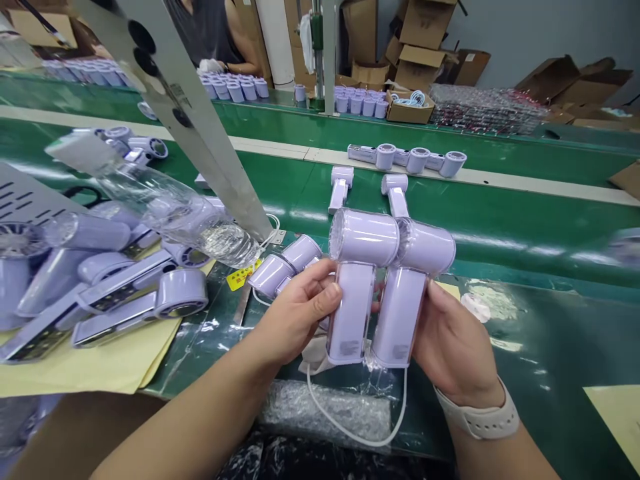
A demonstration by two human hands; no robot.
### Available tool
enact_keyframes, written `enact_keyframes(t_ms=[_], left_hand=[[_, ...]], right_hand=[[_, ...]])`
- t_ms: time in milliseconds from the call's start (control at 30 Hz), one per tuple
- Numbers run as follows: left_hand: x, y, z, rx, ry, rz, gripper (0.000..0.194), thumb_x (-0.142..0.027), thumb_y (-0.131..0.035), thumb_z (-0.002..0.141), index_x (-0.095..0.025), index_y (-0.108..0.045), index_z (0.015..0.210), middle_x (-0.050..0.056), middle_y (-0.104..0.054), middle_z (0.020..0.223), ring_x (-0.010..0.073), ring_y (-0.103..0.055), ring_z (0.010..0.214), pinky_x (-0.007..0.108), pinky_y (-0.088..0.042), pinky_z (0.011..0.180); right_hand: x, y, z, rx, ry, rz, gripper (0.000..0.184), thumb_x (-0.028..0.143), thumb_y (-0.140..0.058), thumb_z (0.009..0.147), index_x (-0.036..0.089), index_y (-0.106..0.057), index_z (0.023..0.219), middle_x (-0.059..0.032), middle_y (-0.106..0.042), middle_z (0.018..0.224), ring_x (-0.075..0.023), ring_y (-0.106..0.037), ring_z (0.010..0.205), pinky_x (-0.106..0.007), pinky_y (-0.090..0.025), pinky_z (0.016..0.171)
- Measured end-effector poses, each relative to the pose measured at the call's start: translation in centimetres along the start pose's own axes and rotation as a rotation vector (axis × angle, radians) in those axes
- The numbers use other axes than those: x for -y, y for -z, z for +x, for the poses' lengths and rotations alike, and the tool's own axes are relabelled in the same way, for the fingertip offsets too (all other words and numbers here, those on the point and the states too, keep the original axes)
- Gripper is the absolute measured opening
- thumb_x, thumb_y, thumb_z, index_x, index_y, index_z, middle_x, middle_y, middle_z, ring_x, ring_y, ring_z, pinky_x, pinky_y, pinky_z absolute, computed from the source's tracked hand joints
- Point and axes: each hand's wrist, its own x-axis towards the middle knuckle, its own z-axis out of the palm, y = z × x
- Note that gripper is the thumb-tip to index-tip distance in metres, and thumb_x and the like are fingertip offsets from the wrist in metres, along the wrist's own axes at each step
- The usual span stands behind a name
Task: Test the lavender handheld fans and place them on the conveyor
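I hold two lilac handheld fans upright side by side over the green table. My left hand (300, 307) is closed round the handle of the left fan (356, 280). My right hand (453, 347) is closed round the handle of the right fan (410, 293); a white watch band sits on that wrist. Two more lilac fan bodies (285, 267) lie just behind my left hand. A white cable (350, 427) loops beneath the held fans.
A heap of lilac fans (100, 280) lies on yellow paper at left, with a clear plastic bottle (170, 207) over it. A slanted metal bar (200, 127) rises in front. More fans (407, 159) lie on the green conveyor. A person sits far back among cardboard boxes (420, 40).
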Motion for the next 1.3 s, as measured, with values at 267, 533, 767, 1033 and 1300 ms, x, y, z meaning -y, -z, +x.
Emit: enact_keyframes(t_ms=[267, 533, 767, 1033, 1300], left_hand=[[0.3, -0.2, 0.1, 0.028, 0.074, -0.019, 0.054, -0.033, -0.098, 0.068, -0.016, -0.069, 0.110, 0.001, -0.070, 0.085, 0.0154, -0.068, 0.074, 0.026, -0.053, 0.070], [0.0, 0.6, 0.5, -0.044, 0.066, -0.131, 0.034, -0.032, -0.080, 0.084, -0.017, -0.067, 0.111, 0.008, -0.077, 0.100, 0.0229, -0.074, 0.090, 0.032, -0.060, 0.077], [0.0, 0.4, 0.4, -0.051, 0.016, 0.017, 0.063, -0.040, -0.093, 0.076, -0.019, -0.057, 0.123, 0.010, -0.080, 0.110, 0.0257, -0.079, 0.094, 0.032, -0.061, 0.077], [0.5, 0.8, 0.9, -0.018, -0.012, 0.083, 0.060, -0.049, -0.090, 0.077, -0.022, -0.054, 0.116, 0.007, -0.080, 0.104, 0.0235, -0.080, 0.089, 0.031, -0.062, 0.073], [0.1, 1.1, -0.8, 0.020, -0.894, 0.907, 0.027, -0.024, -0.073, 0.094, -0.028, -0.068, 0.120, 0.007, -0.076, 0.133, 0.0269, -0.066, 0.134, 0.054, -0.041, 0.123]], right_hand=[[-0.3, -0.5, 0.1, 0.001, -0.061, 0.039, 0.035, 0.052, -0.059, 0.092, 0.022, -0.071, 0.081, -0.0046, -0.071, 0.076, -0.0171, -0.062, 0.061, -0.030, -0.057, 0.059], [0.0, -0.2, -0.1, 0.077, 0.008, 0.056, 0.029, 0.051, -0.064, 0.091, 0.024, -0.070, 0.097, -0.0043, -0.073, 0.073, -0.0184, -0.064, 0.057, -0.031, -0.054, 0.054], [-0.1, -0.2, 0.1, -0.126, 0.139, 0.067, 0.033, 0.032, -0.060, 0.096, 0.033, -0.065, 0.129, -0.0046, -0.081, 0.097, -0.0246, -0.078, 0.084, -0.041, -0.065, 0.072], [-1.2, 0.3, 1.0, -0.101, 0.204, -0.030, 0.029, 0.029, -0.050, 0.100, 0.026, -0.067, 0.124, -0.0070, -0.081, 0.093, -0.0236, -0.078, 0.078, -0.040, -0.067, 0.069], [0.7, 1.6, -2.7, 0.062, 0.737, -0.735, 0.078, 0.029, -0.090, 0.079, 0.032, -0.052, 0.147, -0.0123, -0.068, 0.140, -0.0384, -0.059, 0.139, -0.059, -0.052, 0.112]])
